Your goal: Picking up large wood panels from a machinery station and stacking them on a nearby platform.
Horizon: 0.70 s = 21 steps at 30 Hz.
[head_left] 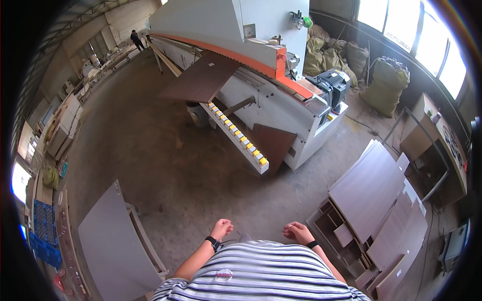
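Note:
In front of my striped shirt, my left hand point(221, 229) hangs in the air with its fingers loosely curled in. I see nothing held in it. Level with it on the other side, my right hand point(298, 233) is curled the same way and also holds nothing. Neither hand touches anything. Ahead stands a long white machine point(246, 95) with an orange rail. A dark brown board point(201, 75) lies across it and over a support arm point(236, 135) lined with yellow and white rollers. Another brown board point(272, 145) leans against the machine's base.
To my right are stacked wood panels point(369, 185); to my left, a large grey panel point(115, 246) on a frame. Stuffed sacks point(386, 88) stand beneath the windows. Blue plastic pallets point(45, 226) lie far left. A distant person point(136, 40) stands near the back wall.

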Each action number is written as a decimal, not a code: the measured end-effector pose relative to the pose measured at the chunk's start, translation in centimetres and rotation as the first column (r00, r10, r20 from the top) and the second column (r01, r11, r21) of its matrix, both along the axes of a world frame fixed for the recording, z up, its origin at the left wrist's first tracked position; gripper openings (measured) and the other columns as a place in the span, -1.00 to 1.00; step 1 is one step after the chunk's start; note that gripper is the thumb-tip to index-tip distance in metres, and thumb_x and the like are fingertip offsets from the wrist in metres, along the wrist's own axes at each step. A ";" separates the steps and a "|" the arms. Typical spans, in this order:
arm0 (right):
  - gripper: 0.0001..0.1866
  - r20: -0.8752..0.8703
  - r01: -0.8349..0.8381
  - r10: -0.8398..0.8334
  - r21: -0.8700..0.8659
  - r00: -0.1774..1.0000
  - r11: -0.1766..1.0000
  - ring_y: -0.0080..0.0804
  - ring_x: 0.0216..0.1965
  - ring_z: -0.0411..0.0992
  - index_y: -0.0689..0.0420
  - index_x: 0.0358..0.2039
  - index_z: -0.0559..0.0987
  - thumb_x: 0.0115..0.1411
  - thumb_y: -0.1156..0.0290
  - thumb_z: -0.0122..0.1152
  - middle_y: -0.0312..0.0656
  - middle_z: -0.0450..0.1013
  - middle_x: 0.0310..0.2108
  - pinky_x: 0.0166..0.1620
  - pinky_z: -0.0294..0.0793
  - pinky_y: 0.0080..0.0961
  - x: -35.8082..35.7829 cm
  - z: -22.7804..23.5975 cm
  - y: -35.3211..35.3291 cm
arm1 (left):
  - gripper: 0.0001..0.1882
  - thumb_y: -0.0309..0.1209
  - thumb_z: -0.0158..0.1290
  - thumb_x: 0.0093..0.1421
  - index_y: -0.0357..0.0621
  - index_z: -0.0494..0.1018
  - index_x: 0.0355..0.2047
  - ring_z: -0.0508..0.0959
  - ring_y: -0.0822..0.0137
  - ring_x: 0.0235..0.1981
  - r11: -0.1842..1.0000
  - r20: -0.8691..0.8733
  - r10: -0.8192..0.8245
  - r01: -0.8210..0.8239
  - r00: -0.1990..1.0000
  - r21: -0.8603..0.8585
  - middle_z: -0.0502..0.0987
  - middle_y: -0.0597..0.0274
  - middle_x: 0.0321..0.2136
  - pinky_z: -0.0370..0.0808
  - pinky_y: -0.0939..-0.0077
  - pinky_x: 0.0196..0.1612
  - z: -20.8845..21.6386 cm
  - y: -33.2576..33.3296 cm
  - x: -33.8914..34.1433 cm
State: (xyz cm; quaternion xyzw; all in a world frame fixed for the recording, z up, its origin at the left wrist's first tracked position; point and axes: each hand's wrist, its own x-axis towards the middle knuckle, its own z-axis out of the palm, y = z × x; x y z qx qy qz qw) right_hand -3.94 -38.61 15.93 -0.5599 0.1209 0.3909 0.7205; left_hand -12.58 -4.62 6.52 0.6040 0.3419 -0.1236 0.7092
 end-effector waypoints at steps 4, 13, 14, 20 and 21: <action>-0.81 -0.023 -0.025 0.024 -0.018 0.999 1.000 -0.46 -0.37 0.45 0.23 -0.31 0.43 0.22 0.36 -0.05 -0.16 0.46 -0.36 -0.20 0.48 -0.53 0.0 -0.9 -0.1 | -0.82 -0.32 -0.10 0.19 -0.13 0.33 -0.26 0.48 0.48 -0.43 1.000 -0.011 0.025 -0.025 1.000 -0.012 0.48 0.25 -0.40 0.41 0.62 -0.41 -0.3 0.6 -0.2; -0.88 -0.075 0.113 -0.111 0.029 0.991 0.993 -0.44 -0.42 0.44 0.20 -0.38 0.42 0.16 0.42 -0.03 -0.17 0.44 -0.44 -0.25 0.48 -0.50 -0.4 -1.8 -0.6 | -0.81 -0.28 -0.11 0.20 -0.09 0.33 -0.25 0.48 0.47 -0.41 0.998 -0.018 -0.070 0.070 0.997 0.005 0.48 0.28 -0.39 0.41 0.58 -0.35 -1.0 -0.3 1.3; -0.88 -0.079 0.133 -0.130 0.024 0.988 0.991 -0.44 -0.42 0.44 0.20 -0.38 0.42 0.16 0.42 -0.03 -0.18 0.44 -0.44 -0.25 0.48 -0.50 -0.4 -2.0 -0.7 | -0.81 -0.28 -0.11 0.20 -0.09 0.33 -0.25 0.48 0.47 -0.41 0.998 -0.023 -0.068 0.069 0.997 0.003 0.48 0.28 -0.39 0.41 0.58 -0.35 -1.1 -0.4 1.4; -0.88 -0.109 0.193 -0.186 0.063 0.977 0.979 -0.44 -0.47 0.43 0.20 -0.41 0.41 0.17 0.47 -0.10 -0.17 0.45 -0.46 -0.30 0.47 -0.52 -0.2 -2.4 -1.2 | -0.81 -0.27 -0.10 0.20 -0.08 0.34 -0.26 0.48 0.47 -0.41 0.995 0.021 -0.090 0.089 0.996 0.032 0.49 0.29 -0.39 0.40 0.59 -0.36 -1.3 0.6 2.9; -0.88 -0.110 0.202 -0.193 0.072 0.975 0.977 -0.44 -0.48 0.43 0.20 -0.41 0.41 0.17 0.47 -0.10 -0.17 0.45 -0.47 -0.32 0.47 -0.52 -0.1 -2.5 -1.3 | -0.81 -0.26 -0.10 0.20 -0.07 0.34 -0.26 0.48 0.48 -0.41 0.995 0.023 -0.089 0.088 0.996 0.049 0.49 0.29 -0.40 0.40 0.60 -0.37 -1.2 1.0 3.4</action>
